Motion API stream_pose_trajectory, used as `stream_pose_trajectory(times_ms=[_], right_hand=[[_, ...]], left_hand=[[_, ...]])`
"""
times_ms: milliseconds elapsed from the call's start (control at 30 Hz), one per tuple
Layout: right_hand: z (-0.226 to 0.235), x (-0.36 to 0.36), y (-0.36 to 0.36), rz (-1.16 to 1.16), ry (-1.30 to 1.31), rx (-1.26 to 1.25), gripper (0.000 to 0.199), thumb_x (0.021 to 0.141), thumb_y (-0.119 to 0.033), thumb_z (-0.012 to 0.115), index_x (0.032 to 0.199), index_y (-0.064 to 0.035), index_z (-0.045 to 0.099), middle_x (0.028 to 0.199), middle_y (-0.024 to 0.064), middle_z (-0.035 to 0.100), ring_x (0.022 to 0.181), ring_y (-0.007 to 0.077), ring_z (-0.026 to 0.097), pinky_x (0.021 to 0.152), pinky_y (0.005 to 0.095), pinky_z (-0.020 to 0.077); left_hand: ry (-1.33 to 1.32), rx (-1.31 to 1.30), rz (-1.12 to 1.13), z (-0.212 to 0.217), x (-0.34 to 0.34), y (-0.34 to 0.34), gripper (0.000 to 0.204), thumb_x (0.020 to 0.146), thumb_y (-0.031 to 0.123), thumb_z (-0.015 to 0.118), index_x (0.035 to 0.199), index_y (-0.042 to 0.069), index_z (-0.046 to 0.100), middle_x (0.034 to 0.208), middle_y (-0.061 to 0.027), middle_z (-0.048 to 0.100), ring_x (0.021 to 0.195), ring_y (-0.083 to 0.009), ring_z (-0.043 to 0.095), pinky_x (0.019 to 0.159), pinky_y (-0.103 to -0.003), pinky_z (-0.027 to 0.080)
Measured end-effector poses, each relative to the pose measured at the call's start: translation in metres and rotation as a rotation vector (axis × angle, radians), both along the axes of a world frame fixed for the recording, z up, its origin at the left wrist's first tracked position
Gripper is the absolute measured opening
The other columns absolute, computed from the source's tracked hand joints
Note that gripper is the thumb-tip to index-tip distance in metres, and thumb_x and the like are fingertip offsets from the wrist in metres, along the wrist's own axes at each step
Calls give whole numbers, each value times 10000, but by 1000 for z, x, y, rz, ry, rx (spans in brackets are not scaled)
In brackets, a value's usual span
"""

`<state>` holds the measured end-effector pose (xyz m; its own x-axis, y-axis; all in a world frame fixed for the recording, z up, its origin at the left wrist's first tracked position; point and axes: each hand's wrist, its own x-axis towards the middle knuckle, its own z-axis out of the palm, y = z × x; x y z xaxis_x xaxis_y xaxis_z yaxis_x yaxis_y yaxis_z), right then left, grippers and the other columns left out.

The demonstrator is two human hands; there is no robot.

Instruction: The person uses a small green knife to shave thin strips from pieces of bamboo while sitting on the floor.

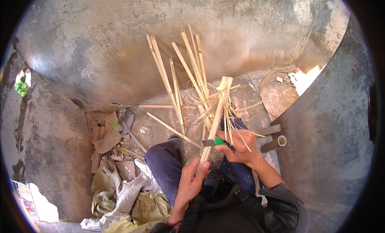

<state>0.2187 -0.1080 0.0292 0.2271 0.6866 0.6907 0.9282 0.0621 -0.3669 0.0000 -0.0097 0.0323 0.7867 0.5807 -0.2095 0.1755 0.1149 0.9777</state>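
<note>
My left hand (191,181) is closed round the lower end of a pale bamboo strip (217,118), which slants up and away from me. In my right hand (242,148) is a knife (208,142) with a green handle; its short dark blade lies across the strip, just above my left hand. Thin curled shavings (227,112) hang in a bunch near the strip's far, wider end, some reaching over my right fingers. Further off, several split bamboo strips (165,74) lean against the wall or lie on the floor.
A grey, stained wall (120,44) stands ahead, with more walls at both sides. Sacks (120,195) are heaped at the lower left, below rubble and broken pieces (106,138). Two bamboo tubes (274,144) lie right of my knees. Coiled strips (274,74) rest at the far right.
</note>
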Motion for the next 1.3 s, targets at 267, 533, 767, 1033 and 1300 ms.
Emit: stream_pose_trajectory(times_ms=[267,533,767,1033,1300], right_hand=[[-8,35,0,-139,60,88,206,972,-264,791,1060,-78,805,879,99,763,663,303,722,580,387,544],[6,52,3,-2,291,47,276,1033,-299,753,1118,-42,807,898,110,779,666,237,707,608,367,534],[-11,72,-5,480,1304,-177,360,1124,-351,680,1215,-23,799,1028,2,773,795,61,590,676,236,465],[-23,77,-13,349,775,-131,338,1048,-306,757,1159,13,782,879,60,722,822,124,645,742,318,515],[-18,82,-29,-114,1008,197,268,1105,-272,651,1160,-25,740,861,-39,580,672,70,481,622,266,391]], left_hand=[[2,-103,-68,-10,-8,-7,375,1179,296,607,880,82,533,700,79,443,637,-21,381,552,-256,301],[-24,-209,-86,-14,-18,-8,362,1178,281,609,882,91,520,708,82,444,620,-16,373,538,-246,295],[-18,-86,-79,-20,-18,-5,269,1155,263,651,972,75,594,696,93,480,607,6,388,522,-230,276],[-38,211,132,-9,-5,-3,210,1075,161,768,969,0,684,641,16,521,628,-18,419,538,-272,321],[73,318,139,-17,-2,8,206,1061,172,786,1006,-10,705,633,-41,546,623,-47,426,539,-295,361]])
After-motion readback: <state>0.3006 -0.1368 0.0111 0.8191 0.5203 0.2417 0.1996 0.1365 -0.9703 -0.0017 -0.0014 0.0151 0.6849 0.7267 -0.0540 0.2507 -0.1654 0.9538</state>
